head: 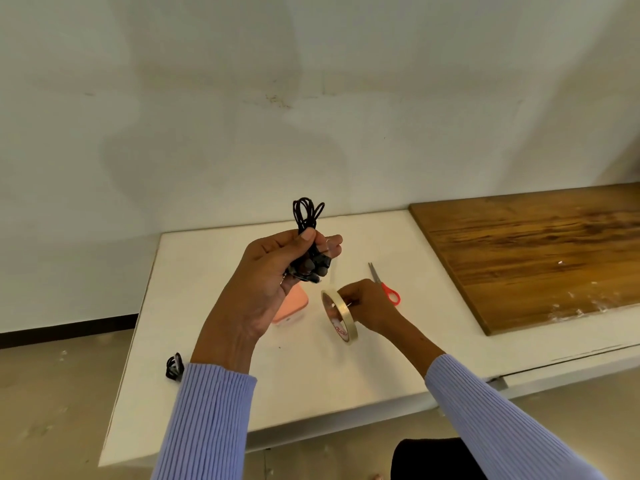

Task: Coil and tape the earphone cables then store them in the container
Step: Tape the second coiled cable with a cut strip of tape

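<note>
My left hand (273,268) is raised above the white table (311,386) and grips a coiled black earphone cable (307,213); its loops stick up past my fingers and the earbuds hang below them. My right hand (367,303) holds a roll of clear tape (341,317) upright just above the table, fingers pinching at the roll's upper edge. A thin strip of tape seems to run from the roll up to my left fingers. A pink container (294,306) lies on the table, partly hidden behind my left hand. A second coiled black cable (174,367) lies at the table's left edge.
Red-handled scissors (384,284) lie on the table just beyond my right hand. A wooden board (536,258) covers the right part of the surface. A white wall stands close behind the table. The floor lies to the left and below.
</note>
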Demonstrator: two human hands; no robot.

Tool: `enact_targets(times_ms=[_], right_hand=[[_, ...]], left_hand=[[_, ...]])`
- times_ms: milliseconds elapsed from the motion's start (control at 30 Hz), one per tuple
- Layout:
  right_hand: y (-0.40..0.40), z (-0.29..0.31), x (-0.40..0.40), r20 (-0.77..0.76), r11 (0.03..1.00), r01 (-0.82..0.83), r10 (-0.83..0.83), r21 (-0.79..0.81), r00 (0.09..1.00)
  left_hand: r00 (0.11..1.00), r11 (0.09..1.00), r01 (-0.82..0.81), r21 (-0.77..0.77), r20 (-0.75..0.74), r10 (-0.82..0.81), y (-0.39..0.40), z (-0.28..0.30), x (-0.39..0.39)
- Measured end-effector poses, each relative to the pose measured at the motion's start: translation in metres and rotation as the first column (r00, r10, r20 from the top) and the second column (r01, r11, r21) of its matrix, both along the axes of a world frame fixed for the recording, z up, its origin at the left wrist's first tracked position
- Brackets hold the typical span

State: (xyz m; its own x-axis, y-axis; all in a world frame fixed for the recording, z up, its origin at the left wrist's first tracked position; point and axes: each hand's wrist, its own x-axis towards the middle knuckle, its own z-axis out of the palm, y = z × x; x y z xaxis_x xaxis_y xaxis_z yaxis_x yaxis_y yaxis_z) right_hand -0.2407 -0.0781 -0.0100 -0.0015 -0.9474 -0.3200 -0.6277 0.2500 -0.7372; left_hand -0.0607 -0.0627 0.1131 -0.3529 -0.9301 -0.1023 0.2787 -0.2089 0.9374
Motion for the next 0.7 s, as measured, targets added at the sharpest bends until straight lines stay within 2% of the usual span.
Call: enact_targets(times_ms=[233,367,433,533,700], right_hand=[[-0.002,-0.004,-0.005,-0.031,0.991,0.134,-0.134,0.016,0.991],[-0.002,-0.005,-0.008,-0.121,0.992,0.124,-0.126,-0.022,0.985],[0.000,-0.006,-0.011,-0.229,0.992,0.082,-0.102,-0.095,0.968],[0.003,-0.013,-0.018,-0.411,0.970,0.113,-0.194,-0.213,0.891],[0.009,-0.019,-0.014,-0.634,0.981,0.090,-0.181,-0.172,0.752]], left_hand=[[0.999,0.999,0.032,-0.040,0.033,-0.031,0.006,0.003,-0.015],[0.998,1.000,0.009,-0.028,0.056,-0.007,0.004,-0.001,-0.021],[0.998,1.000,0.019,-0.022,0.065,-0.017,0.004,-0.003,-0.024],[0.999,1.000,0.021,-0.006,0.043,-0.020,0.005,-0.003,-0.030],[0.998,1.000,0.003,-0.002,0.064,-0.003,0.003,-0.007,-0.032]])
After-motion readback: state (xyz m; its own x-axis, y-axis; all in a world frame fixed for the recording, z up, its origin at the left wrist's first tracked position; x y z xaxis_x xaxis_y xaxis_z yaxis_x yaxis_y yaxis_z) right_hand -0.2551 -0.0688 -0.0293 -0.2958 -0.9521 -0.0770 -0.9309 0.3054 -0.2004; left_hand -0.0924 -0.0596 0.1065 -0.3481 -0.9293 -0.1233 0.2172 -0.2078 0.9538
